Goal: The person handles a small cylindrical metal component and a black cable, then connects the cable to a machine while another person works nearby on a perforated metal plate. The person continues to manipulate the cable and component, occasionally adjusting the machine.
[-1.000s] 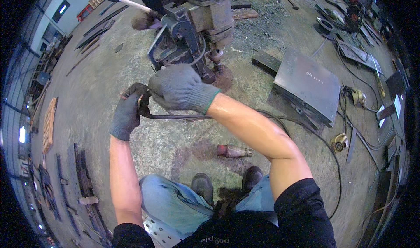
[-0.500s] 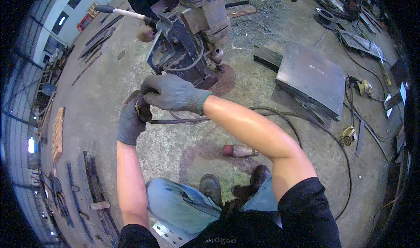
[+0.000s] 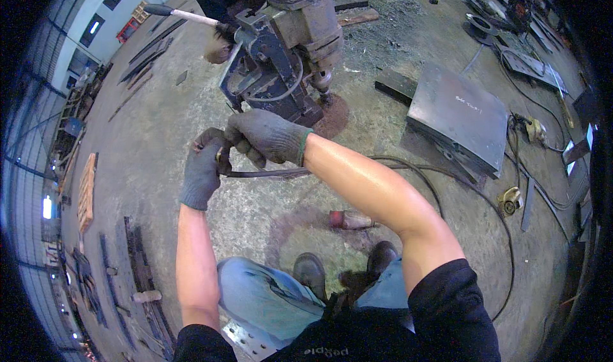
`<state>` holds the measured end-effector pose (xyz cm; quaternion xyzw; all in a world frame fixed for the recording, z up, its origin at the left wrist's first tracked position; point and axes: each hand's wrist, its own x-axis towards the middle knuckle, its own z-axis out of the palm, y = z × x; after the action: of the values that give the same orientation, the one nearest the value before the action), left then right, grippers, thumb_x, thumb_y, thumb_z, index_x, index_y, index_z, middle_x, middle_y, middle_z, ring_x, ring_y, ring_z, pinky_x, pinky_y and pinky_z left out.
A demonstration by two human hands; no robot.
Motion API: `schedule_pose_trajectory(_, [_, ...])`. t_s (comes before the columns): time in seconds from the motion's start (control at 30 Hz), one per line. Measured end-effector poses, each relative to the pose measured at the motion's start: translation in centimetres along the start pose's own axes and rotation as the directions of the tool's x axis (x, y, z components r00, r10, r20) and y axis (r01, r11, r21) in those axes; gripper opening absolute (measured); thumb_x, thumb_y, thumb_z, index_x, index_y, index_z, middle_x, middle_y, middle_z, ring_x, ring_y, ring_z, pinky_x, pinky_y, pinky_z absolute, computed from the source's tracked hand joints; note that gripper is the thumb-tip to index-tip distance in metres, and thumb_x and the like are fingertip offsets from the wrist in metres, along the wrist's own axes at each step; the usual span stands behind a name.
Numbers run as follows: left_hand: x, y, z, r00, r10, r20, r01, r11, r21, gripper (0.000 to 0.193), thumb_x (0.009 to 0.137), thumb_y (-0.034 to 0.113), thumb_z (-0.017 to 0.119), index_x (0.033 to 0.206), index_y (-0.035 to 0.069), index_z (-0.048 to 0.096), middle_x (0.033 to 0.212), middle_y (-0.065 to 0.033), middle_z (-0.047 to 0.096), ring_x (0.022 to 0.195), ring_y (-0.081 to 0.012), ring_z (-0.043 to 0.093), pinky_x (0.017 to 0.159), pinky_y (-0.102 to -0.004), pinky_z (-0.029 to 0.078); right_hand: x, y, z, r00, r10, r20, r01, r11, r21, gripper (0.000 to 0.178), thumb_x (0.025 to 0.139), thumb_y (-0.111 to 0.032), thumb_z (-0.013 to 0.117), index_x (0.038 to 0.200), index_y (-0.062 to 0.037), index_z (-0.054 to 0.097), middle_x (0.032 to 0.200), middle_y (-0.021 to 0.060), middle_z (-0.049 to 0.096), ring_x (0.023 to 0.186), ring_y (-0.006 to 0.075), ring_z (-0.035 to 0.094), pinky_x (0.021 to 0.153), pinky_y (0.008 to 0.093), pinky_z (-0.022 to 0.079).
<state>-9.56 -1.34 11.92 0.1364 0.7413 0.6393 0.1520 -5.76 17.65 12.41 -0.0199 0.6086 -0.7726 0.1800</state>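
Observation:
My left hand wears a dark grey glove and is closed around the end of a black cable. My right hand, in a grey glove with a green cuff, grips the same cable end just right of it. The cable runs off to the right across the concrete floor. Straight ahead stands a dark magnetic drill on the floor, with rusty shavings around its bit. Another person's hand holds the drill's long feed handle at the far side.
A thick steel plate block lies to the right of the drill. A short reddish cylinder rests on the floor near my shoes. Flat steel bars lie at the left. Tools and cables are scattered at the right.
The view has moved closer and dipped toward my hands. Both hands keep their hold on the cable end, with the right hand shifted slightly over the left.

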Motion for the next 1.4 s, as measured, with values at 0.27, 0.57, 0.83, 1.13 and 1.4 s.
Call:
schedule_pose_trajectory(0.27, [0.8,-1.3,-1.6,0.984,-0.164,0.075,0.180,0.906,-0.383,0.018,0.094,0.032,0.057,0.090,0.015,0.057,0.064,0.0027,0.048,0.049,-0.0117,0.045,0.046,-0.0284,0.037,0.2,-0.6,-0.5,0.789,-0.595,0.149,0.507,0.496,-0.705,0.036,0.091,-0.031,0.059,0.112,-0.0031,0.064,0.104,0.0201,0.069,0.097,0.0364,0.067,0.087,0.0439,0.051])
schedule_pose_trajectory(0.57, [0.5,-1.3,-1.2,0.980,-0.184,0.070,0.197,0.922,-0.334,0.019,0.093,0.033,0.059,0.091,0.014,0.059,0.067,0.0029,0.051,0.052,-0.0126,0.047,0.047,-0.0298,0.039,-0.9,-1.1,-0.1,0.842,-0.520,0.146,0.356,0.330,-0.874,0.034,0.094,-0.034,0.055,0.106,-0.0047,0.066,0.099,0.0213,0.068,0.098,0.0387,0.065,0.084,0.0482,0.050])
schedule_pose_trajectory(0.83, [1.1,-3.1,-2.4,0.977,0.122,0.174,-0.161,0.960,0.229,0.016,0.088,-0.002,0.057,0.101,0.006,0.062,0.085,-0.0031,0.056,0.075,-0.0118,0.058,0.064,-0.0333,0.052,2.2,1.7,-2.2,0.729,-0.582,0.361,0.454,0.016,-0.891,0.022,0.088,-0.023,0.057,0.098,-0.0051,0.063,0.105,0.0189,0.067,0.101,0.0335,0.064,0.082,0.0427,0.051])
schedule_pose_trajectory(1.13, [2.6,-2.6,-1.4,0.961,-0.258,-0.103,0.225,0.941,-0.254,0.063,0.096,0.066,0.046,0.103,0.007,0.065,0.082,-0.0034,0.063,0.075,-0.0169,0.061,0.065,-0.0320,0.051,-0.9,-0.9,-3.3,0.959,-0.244,-0.141,0.138,0.843,-0.520,0.035,0.097,-0.033,0.057,0.090,0.0009,0.064,0.068,0.0056,0.059,0.060,0.0142,0.054,0.056,0.0330,0.044])
schedule_pose_trajectory(1.4, [-2.4,-2.1,5.7,0.931,-0.329,-0.157,0.352,0.923,0.157,0.050,0.097,0.053,0.049,0.108,0.006,0.066,0.094,-0.0177,0.068,0.086,-0.0271,0.067,0.080,-0.0393,0.050,-3.7,-0.4,-3.1,0.890,0.358,-0.282,-0.440,0.838,-0.323,0.035,0.097,-0.034,0.051,0.087,-0.0025,0.062,0.069,0.0086,0.055,0.069,0.0226,0.058,0.065,0.0381,0.046])
